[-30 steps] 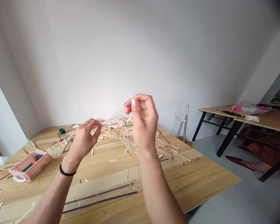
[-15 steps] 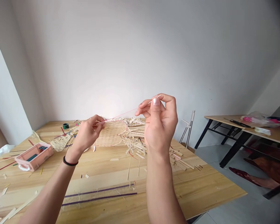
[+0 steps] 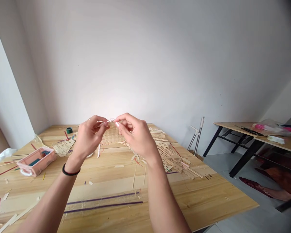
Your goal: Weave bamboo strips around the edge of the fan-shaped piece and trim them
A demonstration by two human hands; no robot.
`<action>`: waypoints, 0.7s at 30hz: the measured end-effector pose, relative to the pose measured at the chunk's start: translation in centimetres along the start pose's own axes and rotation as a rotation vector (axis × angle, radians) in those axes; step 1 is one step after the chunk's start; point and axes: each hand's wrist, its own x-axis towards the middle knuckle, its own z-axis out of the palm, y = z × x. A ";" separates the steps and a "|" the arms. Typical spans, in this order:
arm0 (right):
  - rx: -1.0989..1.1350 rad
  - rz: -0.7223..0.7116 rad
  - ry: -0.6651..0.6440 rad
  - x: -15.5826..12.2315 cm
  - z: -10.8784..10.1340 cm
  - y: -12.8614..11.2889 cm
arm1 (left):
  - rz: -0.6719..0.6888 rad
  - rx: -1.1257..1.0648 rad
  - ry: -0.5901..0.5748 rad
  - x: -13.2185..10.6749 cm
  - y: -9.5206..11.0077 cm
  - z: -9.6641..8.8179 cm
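A woven bamboo-strip piece point(image 3: 110, 136) stands behind and between my hands, its upper rim bound with pink thread. My left hand point(image 3: 89, 136) pinches that rim between thumb and fingers. Close beside it, my right hand point(image 3: 137, 134) is closed in a pinch at the same rim, its thumb and index fingertips nearly meeting the left fingertips. The thin needle and pink thread it held half a second ago are mostly hidden by the fingers; a small loop of thread point(image 3: 112, 119) shows between the hands.
Loose bamboo strips point(image 3: 171, 153) lie in a heap to the right. A pink plastic box point(image 3: 37, 161) with spools and a green tape roll point(image 3: 69, 130) are at the left. Two purple strips point(image 3: 106, 206) lie in front. Another table point(image 3: 232, 126) stands at right, with a person's foot below.
My right hand has come down and left from its raised position, where the thread was drawn out, to the rim beside my left hand. The left hand stays nearly in place.
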 end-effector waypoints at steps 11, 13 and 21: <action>-0.054 0.031 -0.047 0.3 1.0 0.5 | -0.017 0.017 0.056 -0.3 1.3 -0.1; -0.060 0.014 -0.033 0.4 1.0 0.7 | -0.012 0.028 0.057 -0.3 1.4 0.0; -0.067 -0.007 -0.019 0.4 1.0 0.7 | -0.017 0.031 0.053 -0.4 1.9 0.1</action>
